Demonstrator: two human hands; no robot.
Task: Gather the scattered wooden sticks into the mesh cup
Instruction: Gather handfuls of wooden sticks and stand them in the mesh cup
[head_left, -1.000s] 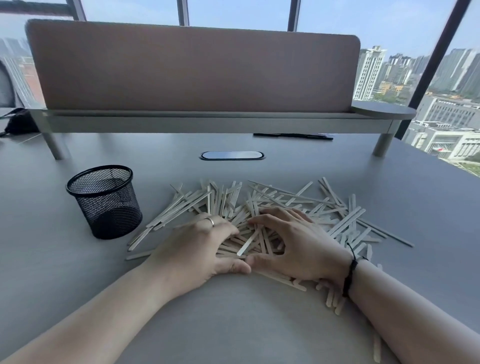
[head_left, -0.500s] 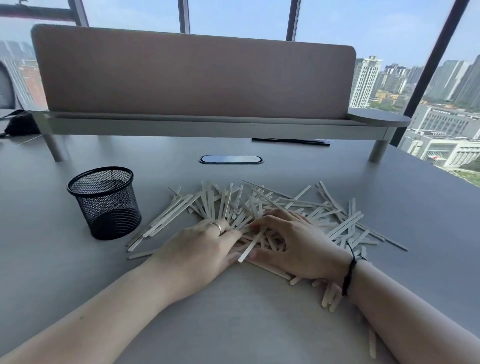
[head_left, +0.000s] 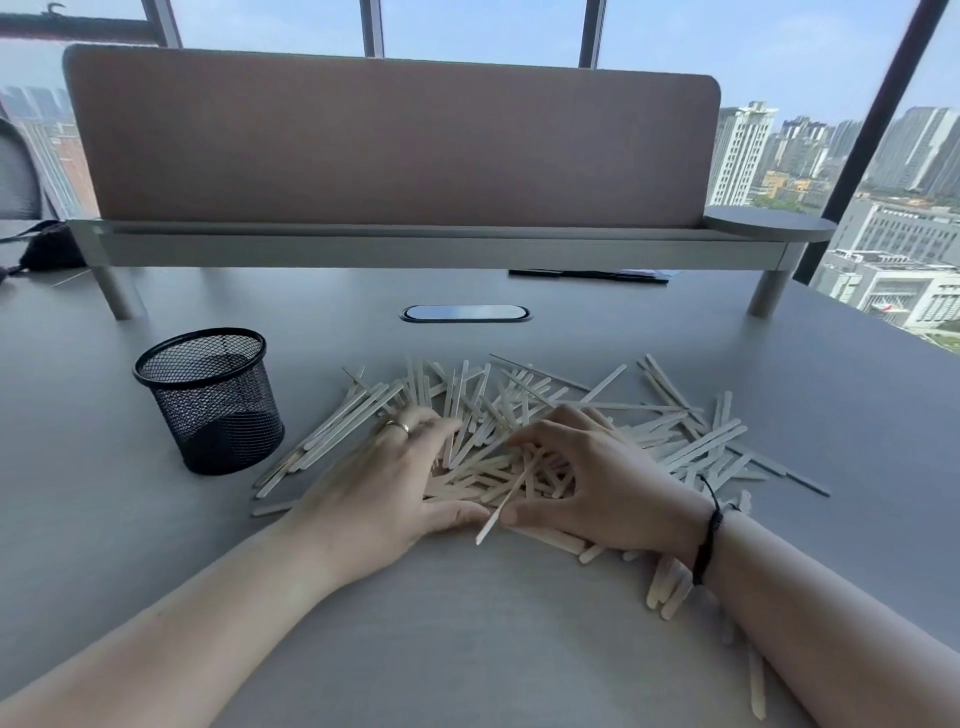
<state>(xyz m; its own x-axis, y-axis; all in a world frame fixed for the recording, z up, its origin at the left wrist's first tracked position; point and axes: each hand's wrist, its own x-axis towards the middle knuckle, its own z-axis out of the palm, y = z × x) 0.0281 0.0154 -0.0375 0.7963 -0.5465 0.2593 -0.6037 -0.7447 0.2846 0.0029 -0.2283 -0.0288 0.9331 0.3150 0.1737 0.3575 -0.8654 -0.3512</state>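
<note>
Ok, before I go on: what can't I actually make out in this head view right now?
- Sticks under both palms: the left hand and right hand cover the middle of the wooden sticks, so the grip cannot be judged.
- Mesh cup: its dark mesh hides the bottom; no stick shows above the rim.
- Dark flat object under the desk shelf: too small to identify.
- Sticks beside the right forearm: partly hidden by it.

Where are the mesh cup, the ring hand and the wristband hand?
mesh cup (head_left: 218, 415), head view, on its front mesh wall.
left hand (head_left: 384, 483), head view, on the back of the hand, below the ring.
right hand (head_left: 608, 483), head view, on the back of the hand, ahead of the wristband.
</note>
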